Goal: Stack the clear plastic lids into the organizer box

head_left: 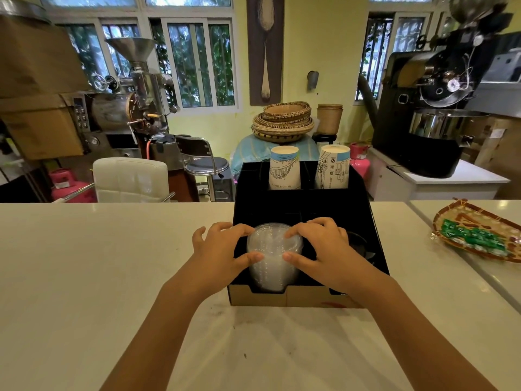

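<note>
Clear plastic lids (pixel 274 255), stacked, sit in the front-left compartment of the black organizer box (pixel 372 238) on the counter (pixel 112 249). My left hand (pixel 222 251) and right hand (pixel 324 249) pinch the stack's sides. Judged light, thin, slippery; grip low on both sides.
</note>
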